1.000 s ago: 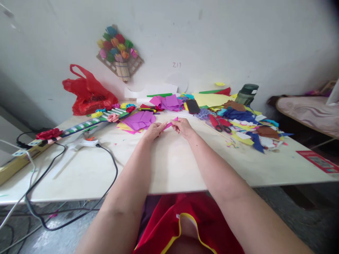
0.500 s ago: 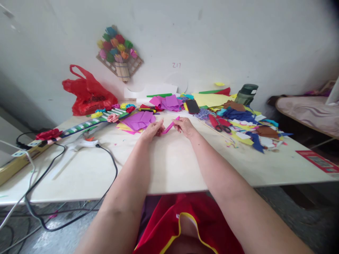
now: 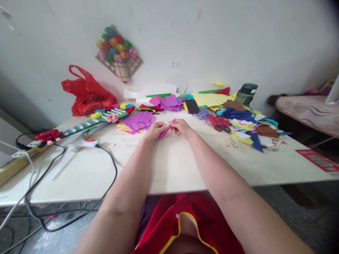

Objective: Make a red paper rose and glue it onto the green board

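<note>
A small folded piece of magenta paper (image 3: 164, 132) is pinched between my two hands above the table. My left hand (image 3: 156, 130) grips its left part with thumb and fingers closed. My right hand (image 3: 181, 128) pinches the upper right end, its fingers curled in; the two hands nearly touch. Fingers cover much of the paper. Just left of my left hand lies a stack of purple sheets (image 3: 140, 120), with yellow and pink sheets under it.
Scissors (image 3: 222, 127) and a heap of coloured paper scraps (image 3: 243, 121) lie at right, near a phone (image 3: 192, 106) and a dark green bottle (image 3: 246, 93). At left are a glue gun (image 3: 79, 144) with its cord, a flower-decorated strip (image 3: 90, 123) and a red bag (image 3: 90, 95).
My hands have come closer together around the magenta paper. The left thumb, raised before, now presses on it, and less of the strip shows.
</note>
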`<state>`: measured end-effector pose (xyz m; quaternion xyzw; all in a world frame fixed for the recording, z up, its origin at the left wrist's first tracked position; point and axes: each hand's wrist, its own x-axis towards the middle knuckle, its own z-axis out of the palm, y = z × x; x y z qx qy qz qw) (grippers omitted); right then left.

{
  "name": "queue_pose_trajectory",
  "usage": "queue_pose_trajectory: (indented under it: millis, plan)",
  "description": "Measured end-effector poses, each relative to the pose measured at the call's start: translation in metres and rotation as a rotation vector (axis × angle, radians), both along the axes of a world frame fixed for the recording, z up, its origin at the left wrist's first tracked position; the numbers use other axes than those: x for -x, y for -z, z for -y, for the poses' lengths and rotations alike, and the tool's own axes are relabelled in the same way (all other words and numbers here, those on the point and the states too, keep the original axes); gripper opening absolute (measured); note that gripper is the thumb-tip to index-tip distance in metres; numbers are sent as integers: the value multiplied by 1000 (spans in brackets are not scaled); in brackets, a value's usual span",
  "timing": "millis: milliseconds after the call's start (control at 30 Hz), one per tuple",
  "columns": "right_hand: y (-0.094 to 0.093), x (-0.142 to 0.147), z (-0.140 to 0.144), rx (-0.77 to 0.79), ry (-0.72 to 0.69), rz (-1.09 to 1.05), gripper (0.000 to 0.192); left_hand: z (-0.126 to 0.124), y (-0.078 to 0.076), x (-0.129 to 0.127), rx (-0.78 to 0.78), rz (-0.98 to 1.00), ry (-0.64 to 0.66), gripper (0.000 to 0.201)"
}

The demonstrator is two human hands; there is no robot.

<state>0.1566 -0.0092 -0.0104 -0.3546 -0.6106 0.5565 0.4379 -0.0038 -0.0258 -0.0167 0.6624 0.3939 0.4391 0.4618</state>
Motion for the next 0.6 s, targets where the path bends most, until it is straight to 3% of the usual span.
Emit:
queue_pose_trajectory:
  millis: [600]
  plan:
    - [6,4,-5,27,161,-15,30,-1,0,-4,9,-30,11,43]
